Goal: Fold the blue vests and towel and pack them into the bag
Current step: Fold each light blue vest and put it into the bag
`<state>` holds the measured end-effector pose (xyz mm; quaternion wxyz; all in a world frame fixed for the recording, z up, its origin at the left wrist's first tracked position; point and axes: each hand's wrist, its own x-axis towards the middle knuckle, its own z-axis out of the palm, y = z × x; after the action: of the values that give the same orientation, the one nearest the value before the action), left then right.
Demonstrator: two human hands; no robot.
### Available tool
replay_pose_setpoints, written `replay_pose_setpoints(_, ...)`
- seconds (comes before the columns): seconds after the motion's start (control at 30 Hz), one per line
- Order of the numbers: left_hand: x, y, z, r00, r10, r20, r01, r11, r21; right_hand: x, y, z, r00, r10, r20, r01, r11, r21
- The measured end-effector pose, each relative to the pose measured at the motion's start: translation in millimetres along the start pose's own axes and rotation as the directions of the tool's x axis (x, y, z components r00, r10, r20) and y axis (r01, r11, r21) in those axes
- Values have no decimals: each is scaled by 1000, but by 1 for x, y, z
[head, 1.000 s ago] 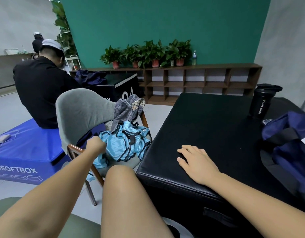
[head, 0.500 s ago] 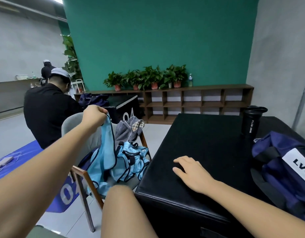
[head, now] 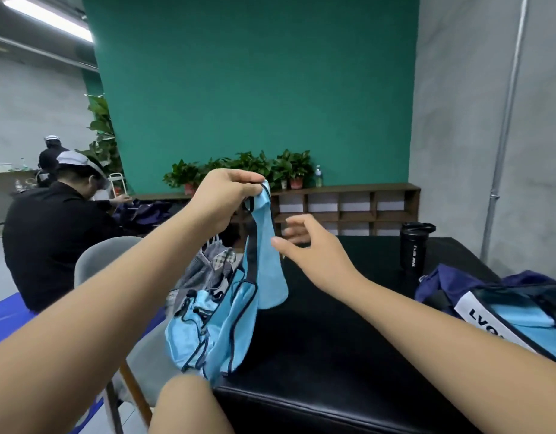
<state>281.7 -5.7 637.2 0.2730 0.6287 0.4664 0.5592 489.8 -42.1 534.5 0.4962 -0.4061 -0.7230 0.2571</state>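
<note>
Off the chair [head: 107,258] comes a vest [head: 264,255], pinched in the grip of the left hand [head: 223,198]. The right hand [head: 305,242], empty and spread, has risen, likely to start folding.

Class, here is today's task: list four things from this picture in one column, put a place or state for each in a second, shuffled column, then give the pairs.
Things:
1. vest
2. bottle
3. bag
4. towel

Places or states:
A. heaped on the chair, grey and checked
B. upright on the table
C. pinched by the left hand
D. lying at the table's right side

Pairs: 1-C, 2-B, 3-D, 4-A
</note>
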Motion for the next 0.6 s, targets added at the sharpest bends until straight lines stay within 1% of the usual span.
replay_pose_setpoints(0.13,-15,8,38,989,-36,142,50,994,-97,13,-19,-20,989,13,-150,-7,999,40)
replay_pose_setpoints(0.2,-21,9,50,982,-49,181,78,985,-154,19,-21,-33,984,39,-176,-28,998,64)
replay_pose_setpoints(0.3,-23,6,60,971,-22,239,78,971,-224,24,-23,-54,981,85,-177,-60,988,140)
replay_pose_setpoints(0.43,-30,5,68,969,-23,246,103,942,-318,31,-23,-85,963,118,-244,-89,988,128)
replay_pose_setpoints(0.5,-34,-3,68,960,-22,280,101,957,-271,36,-20,-99,959,132,-249,-105,987,119)
replay_pose_setpoints(0.6,-42,-26,67,952,-67,300,86,995,-48,39,-17,-117,959,133,-250,-122,991,56)
